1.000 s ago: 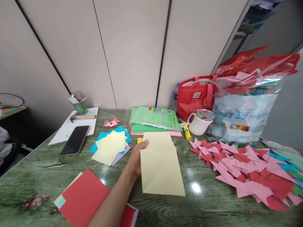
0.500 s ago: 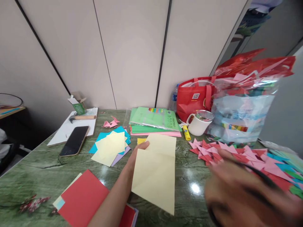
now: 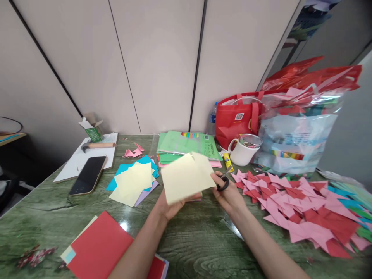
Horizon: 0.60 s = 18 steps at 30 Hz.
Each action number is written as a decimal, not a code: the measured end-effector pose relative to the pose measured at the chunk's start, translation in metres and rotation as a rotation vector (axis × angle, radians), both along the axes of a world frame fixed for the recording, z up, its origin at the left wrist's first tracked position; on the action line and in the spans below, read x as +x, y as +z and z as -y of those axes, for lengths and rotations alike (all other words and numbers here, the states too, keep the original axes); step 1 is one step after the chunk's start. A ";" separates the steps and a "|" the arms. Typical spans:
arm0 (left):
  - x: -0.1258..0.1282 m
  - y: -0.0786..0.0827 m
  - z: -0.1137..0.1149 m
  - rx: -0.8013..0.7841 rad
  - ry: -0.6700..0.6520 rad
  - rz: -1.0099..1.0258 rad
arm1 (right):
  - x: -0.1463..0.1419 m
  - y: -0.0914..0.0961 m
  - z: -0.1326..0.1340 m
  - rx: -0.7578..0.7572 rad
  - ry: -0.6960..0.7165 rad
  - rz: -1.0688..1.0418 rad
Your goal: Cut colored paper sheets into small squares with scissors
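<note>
A folded sheet of pale yellow paper (image 3: pixel 186 180) is held up over the middle of the table. My left hand (image 3: pixel 170 207) grips its lower left part, with the fingers mostly behind the sheet. On the other side, my right hand (image 3: pixel 229 195) is closed around a pair of black-handled scissors (image 3: pixel 223 183), their blades pointing up and away from the paper. Its thumb and fingertips also touch the sheet's right edge. Cream, blue and purple squares of paper (image 3: pixel 132 182) lie to the left of the sheet. Nearer me is a stack of paper topped with red (image 3: pixel 101 244).
Pink and red folded paper pieces (image 3: pixel 302 209) spread over the right side. Behind them stand a white mug (image 3: pixel 242 152), a red bag (image 3: pixel 235 120) and a clear plastic bag (image 3: pixel 296 135). Green paper packs (image 3: pixel 188 145), a glue stick (image 3: pixel 227 162), a phone (image 3: pixel 88 175) and a hammer (image 3: pixel 100 145) lie farther back.
My right hand, blurred at the far right before, has come in to the sheet's right edge with the scissors. The yellow paper has turned from upright to lying more sideways.
</note>
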<state>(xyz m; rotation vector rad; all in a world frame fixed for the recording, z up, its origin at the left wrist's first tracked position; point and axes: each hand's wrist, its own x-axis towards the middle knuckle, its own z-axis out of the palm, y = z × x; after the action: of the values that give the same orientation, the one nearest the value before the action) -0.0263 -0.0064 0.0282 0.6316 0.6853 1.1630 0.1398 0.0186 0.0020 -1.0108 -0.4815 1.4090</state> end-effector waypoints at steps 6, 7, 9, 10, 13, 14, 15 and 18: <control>0.010 -0.001 0.001 0.226 -0.175 -0.024 | -0.007 -0.010 -0.001 0.152 -0.213 0.118; 0.010 -0.001 0.001 0.222 -0.152 -0.036 | -0.007 -0.009 0.000 0.198 -0.238 0.178; 0.010 -0.002 0.001 0.182 -0.094 -0.062 | -0.008 -0.007 0.002 0.284 -0.296 0.308; 0.010 -0.002 0.000 0.164 -0.065 -0.075 | -0.008 -0.006 0.003 0.321 -0.326 0.365; 0.012 -0.004 -0.002 0.124 0.001 -0.112 | -0.009 -0.004 0.005 0.394 -0.404 0.479; 0.013 -0.004 -0.003 0.103 0.030 -0.122 | -0.009 -0.005 0.005 0.404 -0.420 0.506; 0.014 -0.004 -0.004 0.072 0.069 -0.130 | -0.009 -0.006 0.004 0.405 -0.424 0.531; 0.013 -0.003 -0.009 -0.020 0.229 -0.117 | -0.009 -0.008 0.004 0.380 -0.327 0.547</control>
<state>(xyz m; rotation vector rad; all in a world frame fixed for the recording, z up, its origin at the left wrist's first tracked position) -0.0132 0.0023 0.0253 0.6198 0.8855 1.3364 0.1313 0.0149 -0.0063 -1.0944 -0.9010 0.7021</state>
